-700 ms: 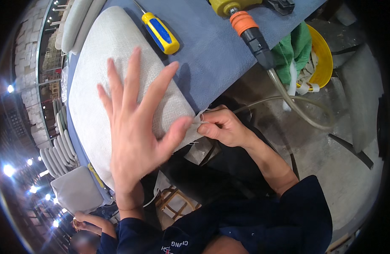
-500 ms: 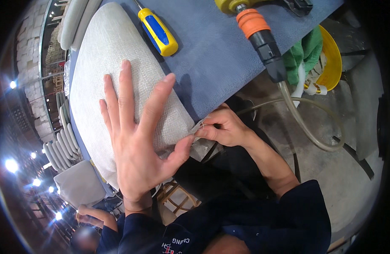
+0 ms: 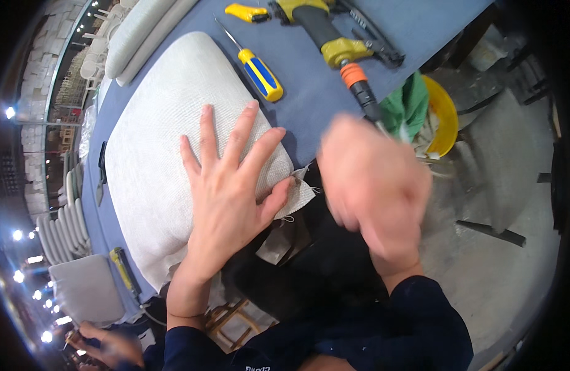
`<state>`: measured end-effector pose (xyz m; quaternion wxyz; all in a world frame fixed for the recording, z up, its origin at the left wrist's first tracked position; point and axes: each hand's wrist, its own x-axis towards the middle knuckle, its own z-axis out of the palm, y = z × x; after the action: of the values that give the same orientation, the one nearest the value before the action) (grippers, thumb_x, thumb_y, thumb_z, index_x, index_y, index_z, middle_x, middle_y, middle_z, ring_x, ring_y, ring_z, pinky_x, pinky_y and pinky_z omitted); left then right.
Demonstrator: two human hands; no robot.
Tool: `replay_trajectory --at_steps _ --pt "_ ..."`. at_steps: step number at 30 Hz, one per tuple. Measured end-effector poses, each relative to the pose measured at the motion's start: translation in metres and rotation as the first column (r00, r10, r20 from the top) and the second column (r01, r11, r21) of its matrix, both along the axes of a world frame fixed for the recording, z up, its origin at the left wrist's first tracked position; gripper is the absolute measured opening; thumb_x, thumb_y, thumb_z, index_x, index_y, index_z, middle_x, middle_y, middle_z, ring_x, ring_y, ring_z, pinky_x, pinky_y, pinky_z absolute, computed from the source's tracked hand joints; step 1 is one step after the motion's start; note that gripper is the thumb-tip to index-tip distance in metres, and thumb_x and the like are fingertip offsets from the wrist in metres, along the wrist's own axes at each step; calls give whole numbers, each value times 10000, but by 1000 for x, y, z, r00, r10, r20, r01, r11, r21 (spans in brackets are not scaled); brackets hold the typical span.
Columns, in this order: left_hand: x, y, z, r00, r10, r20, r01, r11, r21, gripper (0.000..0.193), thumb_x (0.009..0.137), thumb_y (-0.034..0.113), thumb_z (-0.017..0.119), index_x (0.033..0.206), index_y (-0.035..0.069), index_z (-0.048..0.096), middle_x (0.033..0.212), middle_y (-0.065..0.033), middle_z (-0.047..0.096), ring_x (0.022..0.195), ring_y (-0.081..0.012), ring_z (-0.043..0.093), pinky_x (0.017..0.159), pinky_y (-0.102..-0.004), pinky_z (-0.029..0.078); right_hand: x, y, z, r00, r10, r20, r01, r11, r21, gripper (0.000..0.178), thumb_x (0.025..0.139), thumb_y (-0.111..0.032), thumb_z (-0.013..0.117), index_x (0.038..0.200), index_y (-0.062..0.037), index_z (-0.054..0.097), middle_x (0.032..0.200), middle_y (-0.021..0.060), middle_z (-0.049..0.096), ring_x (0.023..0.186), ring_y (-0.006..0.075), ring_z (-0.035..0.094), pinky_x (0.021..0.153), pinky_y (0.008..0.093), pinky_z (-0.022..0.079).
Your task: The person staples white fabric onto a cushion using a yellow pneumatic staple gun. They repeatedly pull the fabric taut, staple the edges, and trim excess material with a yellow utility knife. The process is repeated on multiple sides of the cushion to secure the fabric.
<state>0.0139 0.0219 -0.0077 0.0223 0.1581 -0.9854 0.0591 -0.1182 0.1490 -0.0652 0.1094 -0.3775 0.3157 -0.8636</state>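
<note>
A cushion covered in pale grey woven fabric lies on the blue table surface. My left hand presses flat on it with fingers spread. Beside that thumb, a frayed flap of fabric hangs from the cushion's near right corner. My right hand is raised to the right of the corner, apart from the fabric. Motion smears its fingers, so I cannot tell what, if anything, is in them. A yellow and blue screwdriver rests just beyond the cushion's right edge.
A yellow and black air tool with an orange hose coupling lies at the far right of the table. Past the edge stands a yellow bucket with green cloth. Another grey cushion and a co-worker's hand are lower left.
My right hand has let go of the fabric corner and risen to the right. The flap now hangs loose. My left hand stays spread on the cushion, and the whole view has shifted.
</note>
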Motion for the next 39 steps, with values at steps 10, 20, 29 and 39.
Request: replay_trajectory --at_steps 10,20,29,39 --pt "15 -11 -14 967 -125 -222 115 992 -57 530 894 417 767 1380 249 635 1594 -59 476 1522 -496 304 1083 -824 290 -137 -76 -5 300 -39 -953 953 65 297 683 921 -356 758 1495 -91 499 1168 156 719 1159 376 653 952 478 556" --pt "15 -13 -27 949 -165 -269 143 985 -100 569 898 441 773 1410 251 612 1581 -58 489 1507 -482 331 1065 -821 312 -21 33 39 946 -262 -192 325 767 553 598 903 -105 759 1413 -55 450 922 58 685 802 129 648 716 290 528" --pt "12 -14 -28 938 -217 -269 183 972 -147 605 848 386 825 1391 231 609 1532 -63 522 1472 -490 377 1037 -825 344 118 76 -35 980 -179 82 99 809 580 640 806 -15 781 1389 -11 519 1071 78 699 940 137 695 855 285 554" --pt "11 -13 -21 966 -169 -197 154 984 -86 659 773 229 857 1381 226 603 1560 -66 497 1485 -496 358 1089 -807 311 101 58 -59 960 -135 -244 267 701 661 698 772 -159 889 1346 -9 523 1043 116 751 907 162 755 819 279 559"
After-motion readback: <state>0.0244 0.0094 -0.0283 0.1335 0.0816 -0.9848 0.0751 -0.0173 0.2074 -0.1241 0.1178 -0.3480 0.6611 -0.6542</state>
